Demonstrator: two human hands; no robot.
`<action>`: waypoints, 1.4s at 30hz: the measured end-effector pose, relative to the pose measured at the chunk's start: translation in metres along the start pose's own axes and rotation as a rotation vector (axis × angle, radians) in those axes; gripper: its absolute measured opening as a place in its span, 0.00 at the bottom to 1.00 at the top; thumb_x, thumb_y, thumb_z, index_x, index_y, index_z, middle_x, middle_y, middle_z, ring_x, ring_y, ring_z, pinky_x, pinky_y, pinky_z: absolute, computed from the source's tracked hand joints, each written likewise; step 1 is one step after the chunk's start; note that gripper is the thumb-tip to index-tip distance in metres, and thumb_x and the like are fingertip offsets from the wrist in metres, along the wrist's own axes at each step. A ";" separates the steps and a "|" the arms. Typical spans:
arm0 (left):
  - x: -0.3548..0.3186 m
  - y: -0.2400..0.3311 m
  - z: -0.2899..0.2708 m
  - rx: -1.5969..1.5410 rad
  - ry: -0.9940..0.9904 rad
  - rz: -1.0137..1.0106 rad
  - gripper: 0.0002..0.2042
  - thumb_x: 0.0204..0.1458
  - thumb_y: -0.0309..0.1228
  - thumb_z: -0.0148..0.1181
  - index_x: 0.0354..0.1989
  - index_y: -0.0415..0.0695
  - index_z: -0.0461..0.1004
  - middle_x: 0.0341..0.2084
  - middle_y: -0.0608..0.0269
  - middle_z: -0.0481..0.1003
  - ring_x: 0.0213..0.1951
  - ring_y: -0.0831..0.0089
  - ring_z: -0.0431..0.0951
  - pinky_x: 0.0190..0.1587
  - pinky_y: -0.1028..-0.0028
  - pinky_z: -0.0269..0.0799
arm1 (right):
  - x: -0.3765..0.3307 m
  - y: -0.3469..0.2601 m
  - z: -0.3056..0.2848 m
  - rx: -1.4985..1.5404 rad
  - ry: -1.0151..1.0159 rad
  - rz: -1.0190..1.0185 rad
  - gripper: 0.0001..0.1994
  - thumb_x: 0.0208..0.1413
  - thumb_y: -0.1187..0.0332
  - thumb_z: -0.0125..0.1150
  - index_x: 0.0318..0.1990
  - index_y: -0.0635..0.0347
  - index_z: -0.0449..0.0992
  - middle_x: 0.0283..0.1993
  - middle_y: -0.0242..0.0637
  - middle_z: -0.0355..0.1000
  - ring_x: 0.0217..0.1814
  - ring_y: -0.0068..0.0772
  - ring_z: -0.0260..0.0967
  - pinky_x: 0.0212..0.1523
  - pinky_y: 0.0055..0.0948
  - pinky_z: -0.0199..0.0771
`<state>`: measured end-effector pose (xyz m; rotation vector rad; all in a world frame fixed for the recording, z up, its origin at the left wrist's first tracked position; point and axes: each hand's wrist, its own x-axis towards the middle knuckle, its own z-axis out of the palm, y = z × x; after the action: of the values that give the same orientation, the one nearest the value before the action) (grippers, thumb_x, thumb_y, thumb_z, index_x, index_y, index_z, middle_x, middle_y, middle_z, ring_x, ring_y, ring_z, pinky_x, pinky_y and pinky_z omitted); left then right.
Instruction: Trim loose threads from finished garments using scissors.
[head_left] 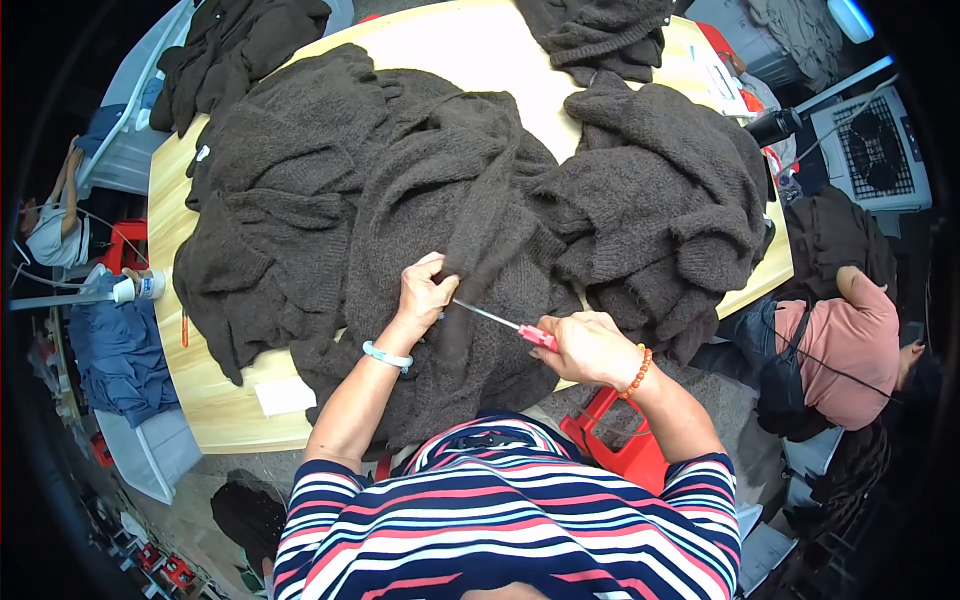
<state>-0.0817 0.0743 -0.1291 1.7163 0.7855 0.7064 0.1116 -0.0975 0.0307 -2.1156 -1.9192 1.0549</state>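
My left hand (428,290) pinches a narrow band of a dark brown knitted sweater (450,190) between thumb and fingers. In my right hand (590,348) is a slim tool (490,315) with a red handle and a thin metal shaft. The shaft points left, and its tip meets the knit beside my left thumb; the tip itself is hidden. The sweater lies rumpled over the table's near edge and hangs down in front of me. My left wrist wears a pale bangle, my right a string of orange beads.
More dark knitwear is heaped on the left (270,170), right (670,190) and far side (600,35) of the wooden table (450,35). A white paper (284,396) lies near the front left edge. A red stool (625,440) stands below, and a person in pink (840,350) sits at right.
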 end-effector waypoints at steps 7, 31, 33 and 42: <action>-0.032 0.013 -0.031 0.183 0.039 -0.229 0.17 0.43 0.32 0.71 0.39 0.36 0.76 0.30 0.54 0.79 0.34 0.65 0.80 0.40 0.68 0.74 | -0.005 -0.002 -0.003 -0.017 0.072 0.016 0.11 0.57 0.60 0.61 0.35 0.58 0.71 0.23 0.49 0.72 0.30 0.54 0.74 0.33 0.46 0.72; -0.083 0.014 -0.042 0.142 0.106 -0.171 0.13 0.46 0.25 0.67 0.39 0.34 0.76 0.34 0.57 0.76 0.39 0.70 0.75 0.40 0.73 0.70 | -0.003 -0.022 0.012 -0.091 0.100 -0.099 0.09 0.56 0.63 0.62 0.38 0.57 0.73 0.22 0.48 0.72 0.29 0.52 0.75 0.33 0.44 0.73; -0.098 0.011 -0.047 0.340 0.209 -0.122 0.20 0.44 0.31 0.71 0.45 0.37 0.75 0.37 0.53 0.77 0.41 0.60 0.75 0.46 0.66 0.71 | -0.006 -0.022 0.010 -0.068 0.064 -0.089 0.09 0.56 0.64 0.62 0.38 0.57 0.72 0.23 0.48 0.72 0.29 0.52 0.74 0.33 0.44 0.73; -0.101 0.001 -0.041 0.272 0.170 -0.037 0.06 0.46 0.22 0.63 0.29 0.34 0.72 0.26 0.53 0.72 0.30 0.62 0.73 0.36 0.68 0.69 | -0.005 -0.031 0.021 -0.174 -0.029 -0.180 0.10 0.52 0.64 0.64 0.36 0.60 0.73 0.20 0.47 0.72 0.26 0.50 0.75 0.28 0.43 0.73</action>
<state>-0.1753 0.0176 -0.1257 1.8961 1.0691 0.7538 0.0748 -0.1036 0.0325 -1.9709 -2.2406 0.9196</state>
